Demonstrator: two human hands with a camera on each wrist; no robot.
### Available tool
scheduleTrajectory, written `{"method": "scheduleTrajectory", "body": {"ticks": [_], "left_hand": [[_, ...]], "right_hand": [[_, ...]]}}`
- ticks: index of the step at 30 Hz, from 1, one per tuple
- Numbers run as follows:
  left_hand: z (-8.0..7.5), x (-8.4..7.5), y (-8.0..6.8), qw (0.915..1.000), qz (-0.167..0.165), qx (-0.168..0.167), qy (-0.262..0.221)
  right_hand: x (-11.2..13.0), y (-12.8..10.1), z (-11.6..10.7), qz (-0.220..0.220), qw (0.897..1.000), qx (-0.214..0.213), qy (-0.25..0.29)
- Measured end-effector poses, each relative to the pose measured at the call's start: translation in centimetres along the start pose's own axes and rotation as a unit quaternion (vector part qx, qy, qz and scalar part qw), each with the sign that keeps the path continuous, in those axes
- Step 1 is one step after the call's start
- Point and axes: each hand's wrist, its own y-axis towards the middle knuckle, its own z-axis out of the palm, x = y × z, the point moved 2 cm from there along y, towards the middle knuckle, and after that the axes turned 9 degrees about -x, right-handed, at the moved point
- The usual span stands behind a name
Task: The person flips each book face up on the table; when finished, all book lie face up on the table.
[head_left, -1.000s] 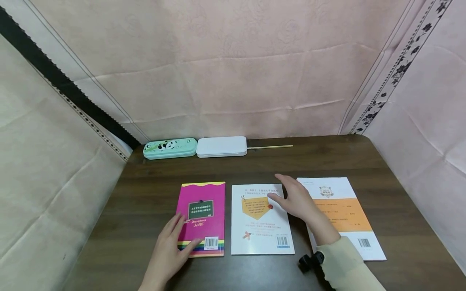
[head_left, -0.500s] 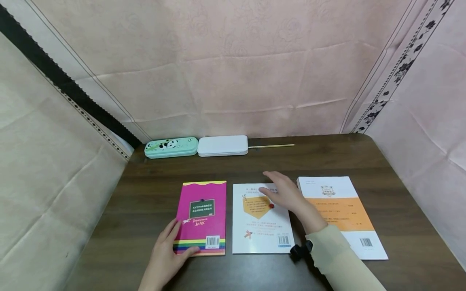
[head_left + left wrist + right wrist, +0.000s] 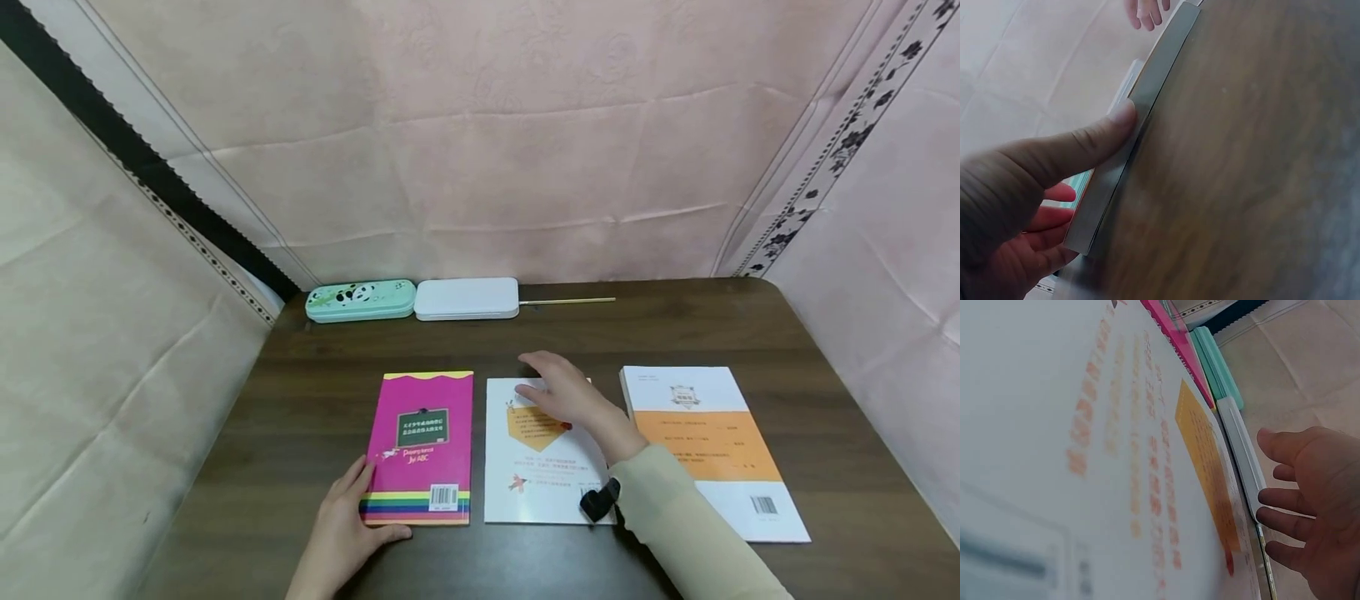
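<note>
At the left of the row on the table lies a pink book (image 3: 442,396) with a rainbow band and a barcode. My left hand (image 3: 337,521) holds its near left corner, fingers along the left edge and thumb on the bottom edge. In the left wrist view the thumb (image 3: 1107,128) presses the edge of the pages, with the fingers past the corner. My right hand (image 3: 570,400) hovers over the upper part of a white book (image 3: 506,458), fingers spread and holding nothing. The hand and wrist cover part of that book's right side.
A thick white and orange book (image 3: 705,450) lies at the right of the row, partly behind the right sleeve (image 3: 675,500). Along the back edge stand a green panda case (image 3: 360,302), a white case (image 3: 467,300) and a thin stick (image 3: 570,301). Cloth surrounds the table.
My right hand has moved left from beside the orange book to over the white book. My left fingers have slid from the pink book's cover to its left edge.
</note>
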Motion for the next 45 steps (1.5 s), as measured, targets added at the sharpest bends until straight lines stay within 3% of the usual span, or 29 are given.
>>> {"method": "scheduleTrajectory", "body": {"ticks": [18,30,45], "left_hand": [[0.1,0.2,0.0,1.0,0.002,-0.001,-0.004],[0.0,0.0,-0.1,0.9998,-0.016,0.006,-0.007],[0.3,-0.4,0.2,0.9992,-0.028,0.0,-0.027]], "right_hand": [[1.3,2.4,3.4,-0.039,0.999,0.033,-0.006],[2.2,3.4,4.7,-0.054,0.998,0.03,-0.011],[3.1,4.2,5.7,-0.068,0.996,0.059,-0.004]]}}
